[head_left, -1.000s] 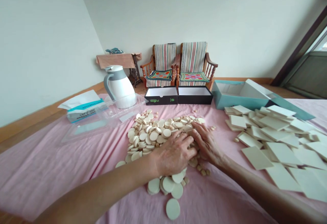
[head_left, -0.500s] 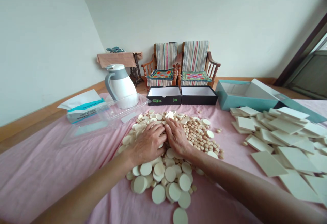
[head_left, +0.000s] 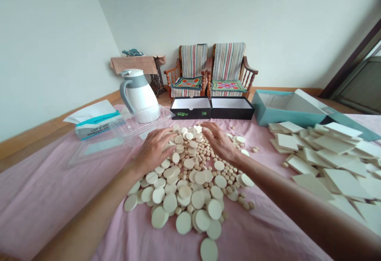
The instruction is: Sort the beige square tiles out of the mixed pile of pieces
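Note:
A spread heap of pale round wooden discs [head_left: 197, 200] lies on the pink cloth in front of me. Small wooden beads or pellets [head_left: 205, 150] are mixed in, mostly at the heap's middle and right. My left hand [head_left: 157, 146] rests at the heap's left far edge, fingers stretched out, holding nothing. On the other side, my right hand [head_left: 219, 141] lies with fingers extended over the beads, its fingertips near the far discs. The heap's far part shows between the two hands.
Square wooden tiles [head_left: 347, 183] are piled at the right, before a teal box [head_left: 288, 112]. Two black boxes [head_left: 190, 113] stand behind the heap. To the left are a white jug [head_left: 139, 94], a clear plastic tray [head_left: 98, 148] and a tissue pack [head_left: 97, 123].
My hands were together over the heap's middle. They have moved apart, left and right, and the discs and beads are spread more widely, with more of them uncovered.

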A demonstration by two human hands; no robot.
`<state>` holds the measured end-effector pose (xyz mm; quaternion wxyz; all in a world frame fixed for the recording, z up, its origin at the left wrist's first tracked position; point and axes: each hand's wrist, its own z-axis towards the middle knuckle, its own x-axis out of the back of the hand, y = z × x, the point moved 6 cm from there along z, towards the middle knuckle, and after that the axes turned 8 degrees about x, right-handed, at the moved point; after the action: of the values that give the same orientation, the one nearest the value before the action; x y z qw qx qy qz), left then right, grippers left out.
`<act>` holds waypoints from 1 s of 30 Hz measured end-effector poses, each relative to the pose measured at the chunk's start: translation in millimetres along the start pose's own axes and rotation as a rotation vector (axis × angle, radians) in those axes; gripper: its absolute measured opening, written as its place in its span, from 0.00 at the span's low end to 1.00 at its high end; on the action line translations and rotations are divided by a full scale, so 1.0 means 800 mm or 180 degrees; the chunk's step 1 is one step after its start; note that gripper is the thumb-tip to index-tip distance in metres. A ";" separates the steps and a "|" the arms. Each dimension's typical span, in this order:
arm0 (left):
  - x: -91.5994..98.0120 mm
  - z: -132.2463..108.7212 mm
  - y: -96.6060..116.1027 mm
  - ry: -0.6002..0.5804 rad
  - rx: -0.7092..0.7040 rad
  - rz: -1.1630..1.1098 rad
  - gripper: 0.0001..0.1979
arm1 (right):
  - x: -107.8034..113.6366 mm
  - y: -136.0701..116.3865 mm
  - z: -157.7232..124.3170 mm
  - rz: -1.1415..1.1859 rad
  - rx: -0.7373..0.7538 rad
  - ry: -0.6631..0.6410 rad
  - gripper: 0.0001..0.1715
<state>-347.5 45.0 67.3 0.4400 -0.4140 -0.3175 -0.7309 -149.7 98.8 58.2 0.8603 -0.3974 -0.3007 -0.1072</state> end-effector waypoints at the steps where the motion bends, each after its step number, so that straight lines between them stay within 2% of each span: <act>1: 0.006 0.000 0.007 0.0076 0.0041 -0.0024 0.17 | 0.019 0.022 -0.005 -0.0259 -0.0199 0.0031 0.31; 3: 0.014 -0.001 0.037 0.0050 -0.0055 -0.0188 0.19 | 0.049 0.067 -0.019 -0.0867 -0.0606 0.0006 0.29; 4: 0.014 -0.004 0.059 -0.0106 -0.0216 -0.0317 0.20 | 0.059 0.089 -0.027 -0.1111 -0.0812 -0.0048 0.29; 7: 0.003 -0.024 0.142 -0.1072 -0.1166 -0.0756 0.33 | 0.072 0.132 -0.049 -0.1315 -0.1187 -0.0206 0.32; 9: -0.002 -0.042 0.185 -0.1415 -0.1669 -0.0894 0.36 | 0.065 0.140 -0.059 -0.1314 -0.1315 -0.0469 0.39; 12: -0.013 -0.057 0.214 -0.1537 -0.1987 -0.0737 0.35 | 0.047 0.122 -0.064 -0.1431 -0.1175 -0.0811 0.47; 15: -0.022 -0.057 0.212 -0.1422 -0.1906 -0.0447 0.24 | 0.031 0.091 -0.061 -0.1555 -0.0940 -0.0956 0.50; 18: -0.028 -0.050 0.201 -0.1314 -0.1724 -0.0258 0.16 | 0.023 0.072 -0.055 -0.1630 -0.0970 -0.0952 0.49; 24: -0.036 -0.037 0.182 -0.1210 -0.1512 0.0034 0.12 | 0.015 0.073 -0.038 -0.1493 -0.1103 -0.1112 0.44; 30: -0.036 -0.021 0.157 -0.1172 -0.1062 0.0164 0.15 | 0.002 0.067 -0.027 -0.1242 -0.1111 -0.1225 0.40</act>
<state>-231.4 -9.6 46.9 0.3188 -0.6151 -0.2566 -0.6739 -116.9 118.2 15.4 0.6698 -0.4868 -0.5053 -0.2430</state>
